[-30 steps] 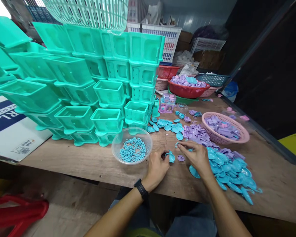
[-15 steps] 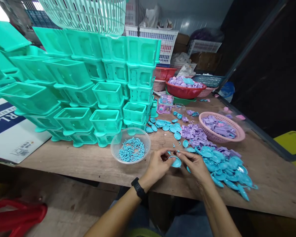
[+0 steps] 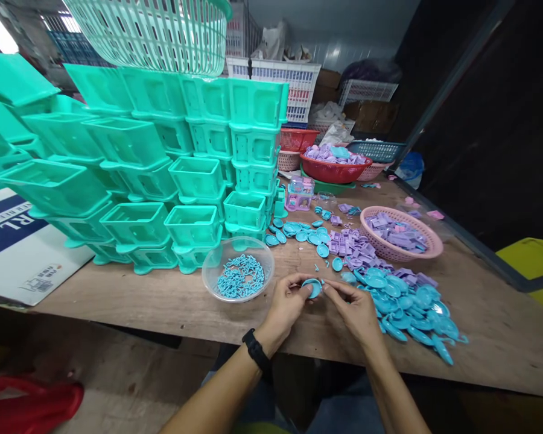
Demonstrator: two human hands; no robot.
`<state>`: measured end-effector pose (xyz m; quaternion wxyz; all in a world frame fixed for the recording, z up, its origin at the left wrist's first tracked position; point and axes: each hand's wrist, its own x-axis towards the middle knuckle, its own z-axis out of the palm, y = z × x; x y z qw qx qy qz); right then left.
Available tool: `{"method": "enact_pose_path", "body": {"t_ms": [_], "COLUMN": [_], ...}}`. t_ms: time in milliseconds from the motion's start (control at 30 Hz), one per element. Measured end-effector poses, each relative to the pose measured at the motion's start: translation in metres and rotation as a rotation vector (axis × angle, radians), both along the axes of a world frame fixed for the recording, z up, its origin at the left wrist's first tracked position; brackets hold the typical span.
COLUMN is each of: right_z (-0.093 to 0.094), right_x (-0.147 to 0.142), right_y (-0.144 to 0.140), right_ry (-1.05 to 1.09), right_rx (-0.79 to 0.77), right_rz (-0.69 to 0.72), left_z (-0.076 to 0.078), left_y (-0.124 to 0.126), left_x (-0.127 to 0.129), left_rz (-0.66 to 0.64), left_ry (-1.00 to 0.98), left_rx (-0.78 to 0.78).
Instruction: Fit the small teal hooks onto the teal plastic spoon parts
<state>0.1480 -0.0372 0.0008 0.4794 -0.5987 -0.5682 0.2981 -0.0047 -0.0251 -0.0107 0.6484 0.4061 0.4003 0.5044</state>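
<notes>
My left hand [image 3: 288, 302], with a black band on its wrist, grips a small blue oval dish [image 3: 314, 289] between thumb and fingers. At the dish's right edge, my right hand [image 3: 353, 306] pinches a tiny blue piece [image 3: 323, 283], mostly covered by its fingertips. Left of my hands stands a clear plastic bowl [image 3: 212, 282] with many small blue hook-like pieces [image 3: 241, 276] inside. A heap of similar blue dishes [image 3: 409, 304] lies just right of my right hand. Several more blue dishes [image 3: 301, 235] are spread on the table beyond my hands.
Stacked turquoise boxes [image 3: 194, 223] fill the left side, with a pale green basket [image 3: 154, 36] on top. Purple parts [image 3: 353, 247] lie in a pile near a pink basket [image 3: 425, 250]. Behind stands a red basket [image 3: 337, 172] of purple pieces. The wooden table [image 3: 163, 301] has its front edge near me.
The dish in my left hand has been tilted up and raised slightly toward the left. My right fingertips have come down against its right edge. The whole view has shifted a little.
</notes>
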Motion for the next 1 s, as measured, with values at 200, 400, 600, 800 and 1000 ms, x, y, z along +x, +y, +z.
{"method": "enact_pose_path", "body": {"t_ms": [200,400,600,800,1000], "right_z": [-0.005,-0.013,-0.015,-0.016,-0.017], "right_x": [0.0,0.008,0.005,-0.017,-0.02], "right_y": [-0.003,-0.009,-0.016,-0.033,-0.029], "right_ry": [-0.253,-0.94,-1.022,-1.052,-1.055], "right_rx": [0.112,0.108,0.166,-0.032,-0.055], "right_rz": [0.067,0.203,0.067,-0.145,-0.082], "left_z": [-0.003,-0.015,-0.021,-0.018,-0.019], "left_y": [-0.001,-0.019,-0.031,-0.031,-0.03], "left_x": [-0.007,-0.022,-0.032,-0.029,-0.026], "left_rz": [0.021,0.047,0.053,0.095,0.106], "left_ry": [0.268,0.383,0.323,0.319,0.353], "left_rx": [0.126,0.046,-0.069,-0.068,-0.033]}}
